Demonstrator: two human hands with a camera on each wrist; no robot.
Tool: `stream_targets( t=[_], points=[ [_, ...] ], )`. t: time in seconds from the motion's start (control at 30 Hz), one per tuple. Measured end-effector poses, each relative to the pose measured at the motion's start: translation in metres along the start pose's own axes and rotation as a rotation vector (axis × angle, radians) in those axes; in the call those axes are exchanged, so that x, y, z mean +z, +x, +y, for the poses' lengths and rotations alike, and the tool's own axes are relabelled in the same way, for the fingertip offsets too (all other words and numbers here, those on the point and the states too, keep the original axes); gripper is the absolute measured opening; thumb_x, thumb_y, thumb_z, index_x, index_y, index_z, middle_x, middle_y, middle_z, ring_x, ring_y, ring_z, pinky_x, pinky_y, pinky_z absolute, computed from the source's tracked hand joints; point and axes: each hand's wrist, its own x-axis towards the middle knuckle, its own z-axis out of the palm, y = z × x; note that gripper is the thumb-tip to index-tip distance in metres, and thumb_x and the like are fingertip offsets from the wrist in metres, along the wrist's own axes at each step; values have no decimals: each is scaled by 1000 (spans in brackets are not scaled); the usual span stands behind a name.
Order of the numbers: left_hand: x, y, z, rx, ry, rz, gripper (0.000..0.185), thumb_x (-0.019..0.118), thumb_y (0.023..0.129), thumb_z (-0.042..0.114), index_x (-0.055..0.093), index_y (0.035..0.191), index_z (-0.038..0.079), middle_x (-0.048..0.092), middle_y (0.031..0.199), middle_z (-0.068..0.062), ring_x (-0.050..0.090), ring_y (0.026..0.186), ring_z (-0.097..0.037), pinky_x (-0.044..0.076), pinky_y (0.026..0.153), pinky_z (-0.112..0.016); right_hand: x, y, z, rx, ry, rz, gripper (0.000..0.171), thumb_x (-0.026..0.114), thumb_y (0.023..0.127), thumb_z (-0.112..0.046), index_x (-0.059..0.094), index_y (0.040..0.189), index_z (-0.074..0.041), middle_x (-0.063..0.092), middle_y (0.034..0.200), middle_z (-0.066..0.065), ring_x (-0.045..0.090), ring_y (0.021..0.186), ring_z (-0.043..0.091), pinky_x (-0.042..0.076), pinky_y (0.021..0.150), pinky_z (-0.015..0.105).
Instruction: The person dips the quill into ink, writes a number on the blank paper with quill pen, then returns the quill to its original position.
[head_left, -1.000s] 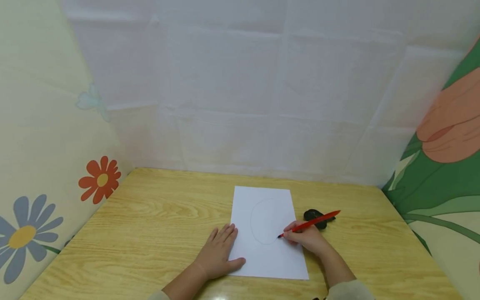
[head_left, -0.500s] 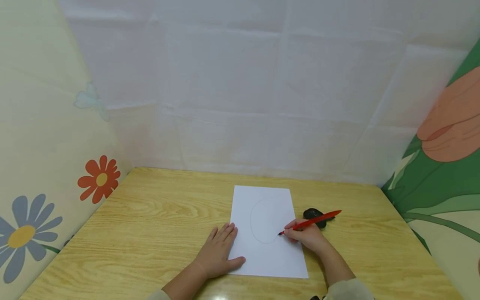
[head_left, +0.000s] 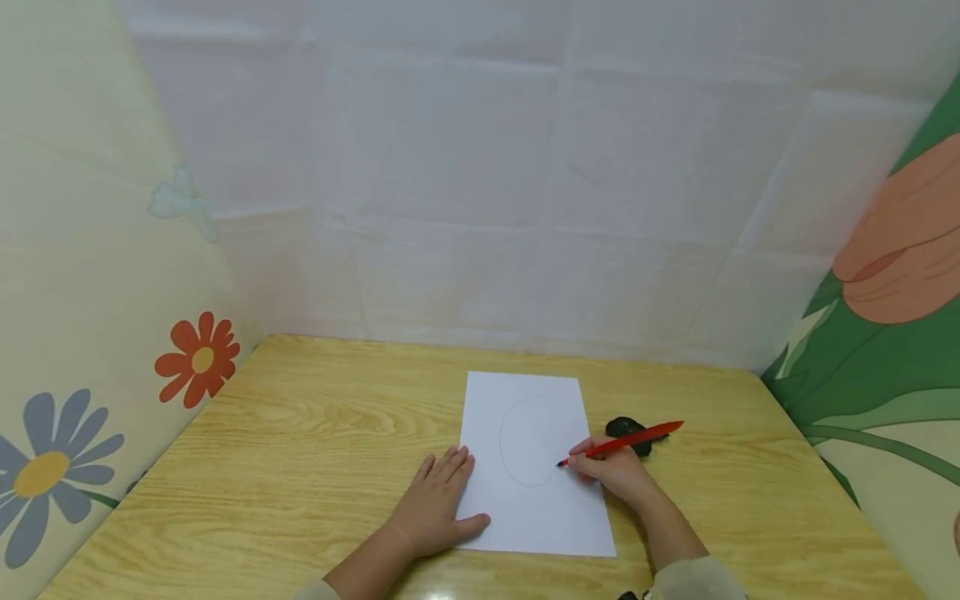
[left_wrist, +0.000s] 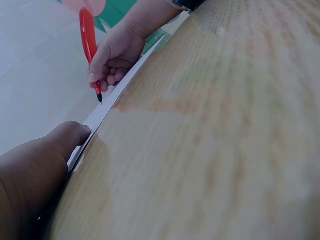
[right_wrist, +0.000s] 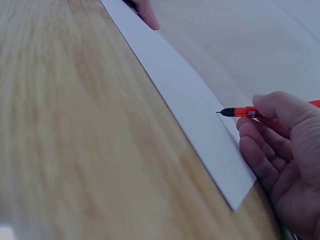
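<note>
The sheet of paper (head_left: pixel 536 467) lies flat a little right of centre in the lower part of the head view, white, upright in format, with a faint thin curve (head_left: pixel 510 442) drawn on it like most of an oval, open on its right side. The right hand (head_left: pixel 615 472) pinches a red pen (head_left: pixel 622 442) between thumb and curled fingers, the dark tip resting on the sheet at the right end of the curve, the barrel slanting up toward the right. The left hand (head_left: pixel 435 508) lies flat with fingers straight and together, palm down on the lower left edge of the sheet, thumb stretched along its bottom edge. Just behind the right hand sits a small black object (head_left: pixel 628 432) on the table; what it is I cannot tell. The table (head_left: pixel 300 450) is pale wood with strong grain and a glossy sheen near the bottom edge. White cloth (head_left: pixel 480 167) hangs across the back, a cream panel with flowers (head_left: pixel 198 360) fills the left side, and a green one with an orange bloom (head_left: pixel 900 242) the right. Since a second ago the pen tip has crept slightly up the right side, lengthening the curve; the left hand has stayed put.
</note>
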Motion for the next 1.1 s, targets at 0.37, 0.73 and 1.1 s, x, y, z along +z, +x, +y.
stream_targets(
  t=[0.37,0.73,1.1],
  points=[
    [1,0,-1,-4,-6,-3,89,56,87,61,39,147,-2,35,157,-17,28,148,-34,18,121,-56,2,1,-1,16,-7,42,19,76,84,-23,72,94,-8,65,71,0,56,70,15,44,66,27],
    [2,1,-1,0,0,2,88,56,87,60,40,147,-2,35,157,-17,28,148,-34,18,121,-56,3,4,-2,39,-2,62,19,75,85,-24,73,95,-9,66,71,0,57,70,14,45,66,27],
    [1,0,0,-1,-2,-6,89,55,87,61,39,147,-2,34,157,-17,27,149,-34,18,122,-56,5,5,-3,54,44,95,20,76,84,-23,73,96,-7,67,71,0,59,70,14,45,66,26]
  ],
)
